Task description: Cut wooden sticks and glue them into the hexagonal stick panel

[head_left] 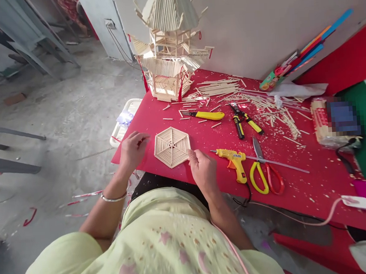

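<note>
A flat hexagonal panel of thin wooden sticks [172, 147] lies near the front edge of the red table, with spokes meeting at its centre. My right hand [202, 169] pinches its right edge, thumb on top. To the left of the panel and apart from it, my left hand [134, 149] has its fingers curled together; whatever is between them is too small to make out. A yellow glue gun [234, 160] with a clear glue stick rests right of my right hand. Beside it are scissors [261, 165] with one yellow and one red handle.
A stick pagoda [168, 51] with red tassels stands at the back left. Loose sticks [220, 87] and crumbs are scattered across the table [206, 212]. A yellow cutter knife [209, 115] and pliers [245, 120] lie behind the glue gun. A white tray [112, 139] sits beyond the left edge.
</note>
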`<state>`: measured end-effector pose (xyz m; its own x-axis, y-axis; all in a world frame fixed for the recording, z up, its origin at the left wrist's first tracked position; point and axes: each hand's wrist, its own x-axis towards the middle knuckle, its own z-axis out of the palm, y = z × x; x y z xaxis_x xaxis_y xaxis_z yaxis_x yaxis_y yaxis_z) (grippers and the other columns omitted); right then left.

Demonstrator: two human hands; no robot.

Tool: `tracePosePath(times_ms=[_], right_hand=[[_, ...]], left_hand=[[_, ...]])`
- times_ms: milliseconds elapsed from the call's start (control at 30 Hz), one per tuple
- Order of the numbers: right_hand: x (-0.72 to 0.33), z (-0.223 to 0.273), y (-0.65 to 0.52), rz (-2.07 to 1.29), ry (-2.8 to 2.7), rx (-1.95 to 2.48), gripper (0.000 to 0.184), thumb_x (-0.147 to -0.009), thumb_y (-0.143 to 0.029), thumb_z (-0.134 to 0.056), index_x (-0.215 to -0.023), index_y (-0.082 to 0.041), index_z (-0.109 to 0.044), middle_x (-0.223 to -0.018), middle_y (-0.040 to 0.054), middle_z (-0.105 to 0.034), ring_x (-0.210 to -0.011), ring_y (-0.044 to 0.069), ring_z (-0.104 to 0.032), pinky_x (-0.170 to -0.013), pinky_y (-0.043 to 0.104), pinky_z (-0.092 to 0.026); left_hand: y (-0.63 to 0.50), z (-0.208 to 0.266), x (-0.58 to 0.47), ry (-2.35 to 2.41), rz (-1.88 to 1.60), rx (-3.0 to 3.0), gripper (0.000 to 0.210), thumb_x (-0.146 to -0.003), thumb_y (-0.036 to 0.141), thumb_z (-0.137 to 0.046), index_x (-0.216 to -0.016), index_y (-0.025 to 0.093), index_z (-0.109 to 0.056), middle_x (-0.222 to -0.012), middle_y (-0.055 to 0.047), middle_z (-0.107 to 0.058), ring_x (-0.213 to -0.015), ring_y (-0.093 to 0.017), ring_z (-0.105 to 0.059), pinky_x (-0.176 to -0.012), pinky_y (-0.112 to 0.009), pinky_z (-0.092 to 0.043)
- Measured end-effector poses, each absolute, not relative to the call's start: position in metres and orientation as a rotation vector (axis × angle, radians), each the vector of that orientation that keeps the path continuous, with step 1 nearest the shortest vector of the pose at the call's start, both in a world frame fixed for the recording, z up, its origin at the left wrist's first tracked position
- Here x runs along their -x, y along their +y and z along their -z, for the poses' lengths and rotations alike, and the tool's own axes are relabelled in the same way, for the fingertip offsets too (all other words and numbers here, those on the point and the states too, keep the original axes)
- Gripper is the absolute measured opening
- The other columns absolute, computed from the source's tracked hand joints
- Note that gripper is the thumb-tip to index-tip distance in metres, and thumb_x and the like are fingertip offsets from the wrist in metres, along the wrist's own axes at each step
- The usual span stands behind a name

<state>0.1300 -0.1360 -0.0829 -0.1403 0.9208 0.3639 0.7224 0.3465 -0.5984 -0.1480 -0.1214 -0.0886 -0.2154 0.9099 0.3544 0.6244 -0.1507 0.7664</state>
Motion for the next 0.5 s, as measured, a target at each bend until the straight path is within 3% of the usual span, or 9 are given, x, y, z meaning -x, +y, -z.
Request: tracePosePath(times_ms=[100, 200, 367, 500], right_hand=[[-0.127, 0.085, -0.134, -0.374, -1.958, 1.366, 0.043, -0.111, -0.048, -0.049, -0.088, -0.02, -0.072, -0.082, 0.0076, -0.078, -0.075, 0.02, -0.07, -0.071, 0.03, -0.044], [-0.122, 0.085, -0.13, -0.388, -1.972, 1.317, 0.034, -0.111, -0.04, -0.051, -0.101, -0.02, -0.076, -0.091, 0.0078, -0.08, -0.083, 0.02, -0.073, -0.076, 0.029, -0.048], [-0.114, 0.086, -0.127, -0.422, -1.983, 1.306, 0.031, -0.11, -0.036, -0.051, -0.104, -0.02, -0.077, -0.093, 0.008, -0.08, -0.087, 0.021, -0.075, -0.079, 0.03, -0.053], [-0.112, 0.088, -0.128, -0.439, -1.992, 1.286, 0.028, -0.11, -0.032, -0.052, -0.106, -0.019, -0.077, -0.096, 0.0082, -0.081, -0.089, 0.021, -0.075, -0.081, 0.031, -0.055]], left_hand=[[-0.097, 0.09, 0.163, 1.76, -1.073, -2.042, 0.037, -0.093, 0.022, -0.06, -0.123, 0.023, -0.08, -0.102, -0.009, -0.068, -0.082, -0.018, -0.06, -0.072, -0.03, -0.046], [-0.072, 0.096, 0.177, 1.576, -0.82, -2.239, 0.04, -0.096, 0.022, -0.054, -0.129, 0.024, -0.078, -0.104, -0.009, -0.065, -0.084, -0.018, -0.061, -0.072, -0.029, -0.046], [-0.054, 0.1, 0.18, 1.465, -0.739, -2.253, 0.026, -0.098, 0.026, -0.057, -0.103, 0.021, -0.082, -0.095, -0.007, -0.065, -0.082, -0.017, -0.063, -0.073, -0.029, -0.047], [-0.068, 0.09, 0.18, 1.488, -0.891, -2.142, 0.021, -0.097, 0.023, -0.055, -0.088, 0.017, -0.073, -0.094, -0.007, -0.068, -0.083, -0.017, -0.064, -0.076, -0.029, -0.048]])
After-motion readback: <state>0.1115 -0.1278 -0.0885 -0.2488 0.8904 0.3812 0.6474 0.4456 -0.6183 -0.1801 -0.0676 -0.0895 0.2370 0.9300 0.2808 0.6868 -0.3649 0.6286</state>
